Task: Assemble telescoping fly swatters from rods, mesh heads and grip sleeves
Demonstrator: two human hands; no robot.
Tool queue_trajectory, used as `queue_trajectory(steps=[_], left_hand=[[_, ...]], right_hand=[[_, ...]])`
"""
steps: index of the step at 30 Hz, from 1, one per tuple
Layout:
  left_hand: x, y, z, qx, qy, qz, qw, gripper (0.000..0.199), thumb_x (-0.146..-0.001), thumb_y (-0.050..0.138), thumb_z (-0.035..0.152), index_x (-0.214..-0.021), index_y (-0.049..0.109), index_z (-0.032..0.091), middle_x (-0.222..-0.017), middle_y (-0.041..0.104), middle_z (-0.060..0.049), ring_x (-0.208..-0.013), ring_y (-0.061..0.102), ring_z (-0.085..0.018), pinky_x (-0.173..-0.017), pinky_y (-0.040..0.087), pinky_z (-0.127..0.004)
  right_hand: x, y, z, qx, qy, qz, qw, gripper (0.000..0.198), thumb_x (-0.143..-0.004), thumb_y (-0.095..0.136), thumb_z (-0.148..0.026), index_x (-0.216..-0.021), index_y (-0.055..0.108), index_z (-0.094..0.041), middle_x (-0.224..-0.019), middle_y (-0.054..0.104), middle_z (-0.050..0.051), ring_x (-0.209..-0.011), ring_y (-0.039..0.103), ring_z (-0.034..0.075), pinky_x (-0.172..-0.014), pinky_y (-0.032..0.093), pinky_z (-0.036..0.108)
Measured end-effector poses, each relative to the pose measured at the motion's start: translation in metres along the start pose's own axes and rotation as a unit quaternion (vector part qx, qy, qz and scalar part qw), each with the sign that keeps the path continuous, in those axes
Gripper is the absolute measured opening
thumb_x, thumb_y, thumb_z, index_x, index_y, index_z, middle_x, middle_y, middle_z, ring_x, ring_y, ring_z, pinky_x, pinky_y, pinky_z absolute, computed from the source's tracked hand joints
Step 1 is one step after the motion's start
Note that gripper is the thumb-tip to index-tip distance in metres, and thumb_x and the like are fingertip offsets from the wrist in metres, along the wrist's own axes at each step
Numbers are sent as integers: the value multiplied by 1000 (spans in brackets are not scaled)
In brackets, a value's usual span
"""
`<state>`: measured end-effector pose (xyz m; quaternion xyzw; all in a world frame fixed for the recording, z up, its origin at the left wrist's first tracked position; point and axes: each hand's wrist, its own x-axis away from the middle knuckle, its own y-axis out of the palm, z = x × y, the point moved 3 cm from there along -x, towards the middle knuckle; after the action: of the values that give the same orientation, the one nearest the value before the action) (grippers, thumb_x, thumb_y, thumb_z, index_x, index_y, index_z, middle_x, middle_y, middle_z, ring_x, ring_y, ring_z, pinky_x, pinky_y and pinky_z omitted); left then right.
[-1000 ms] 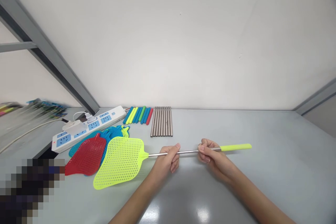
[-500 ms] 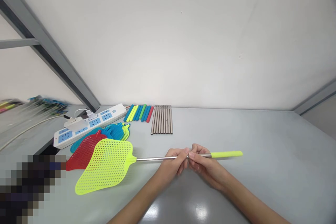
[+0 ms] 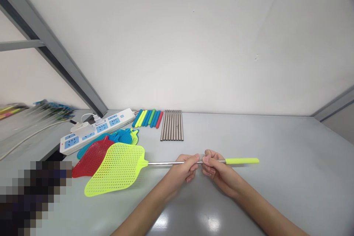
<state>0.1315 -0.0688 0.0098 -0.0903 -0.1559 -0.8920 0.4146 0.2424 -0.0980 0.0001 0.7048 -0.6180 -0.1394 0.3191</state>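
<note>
A fly swatter (image 3: 118, 167) with a yellow-green perforated head, a thin metal rod and a yellow-green grip lies level across the head view. My left hand (image 3: 184, 167) is closed on the middle of its rod. Just to the right, my right hand (image 3: 217, 166) pinches the rod's thicker part, beside the grip (image 3: 242, 160). A short stretch of bare rod shows between the two hands. The swatter's head is at the left, overlapping a red swatter head (image 3: 92, 158) in the view.
Blue swatter heads (image 3: 124, 137) lie behind the red one, along a white power strip (image 3: 128, 115) with plugs in it. Several coloured grips (image 3: 148, 118) and a row of metal rods (image 3: 172, 125) lie near the wall. Plastic-wrapped goods (image 3: 47, 118) are at far left.
A slightly wider gap has opened between my hands, both still on the rod. The swatter appears a little further right and higher, while the whole view has shifted slightly.
</note>
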Motion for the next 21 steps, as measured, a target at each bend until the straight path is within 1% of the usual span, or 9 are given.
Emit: queue_trajectory(steps=[5, 9, 17, 21], left_hand=[[2, -15, 10, -21, 9, 18, 1000, 40, -77, 38, 39, -45, 26, 17, -41, 21, 7, -38, 22, -5, -43, 17, -23], [2, -26, 13, -30, 16, 40, 999, 41, -78, 38, 38, -45, 25, 17, -39, 20, 8, -37, 20, -5, -45, 17, -23], [-3, -23, 3, -18, 24, 63, 998, 42, -78, 37, 38, -42, 27, 18, -35, 21, 8, -34, 22, -5, -42, 17, -22], [-6, -23, 1, -39, 37, 110, 992, 46, -75, 40, 45, -39, 29, 18, -31, 24, 7, -31, 23, -5, -38, 17, -22]], right_hand=[[-2, -8, -10, 10, -22, 24, 999, 24, -71, 57, -19, -53, 41, -17, -46, 28, -6, -45, 19, 8, -46, 22, 22], [-3, -16, -16, 16, -33, 33, 999, 24, -71, 57, -19, -53, 41, -17, -46, 26, -7, -46, 18, 8, -47, 22, 22], [-5, -21, -15, 28, -28, 27, 999, 25, -74, 54, -18, -54, 40, -17, -46, 30, -6, -45, 23, 7, -47, 22, 24], [-5, -16, -12, 16, -21, 14, 1000, 24, -75, 54, -19, -55, 41, -16, -48, 34, -5, -46, 25, 7, -48, 23, 23]])
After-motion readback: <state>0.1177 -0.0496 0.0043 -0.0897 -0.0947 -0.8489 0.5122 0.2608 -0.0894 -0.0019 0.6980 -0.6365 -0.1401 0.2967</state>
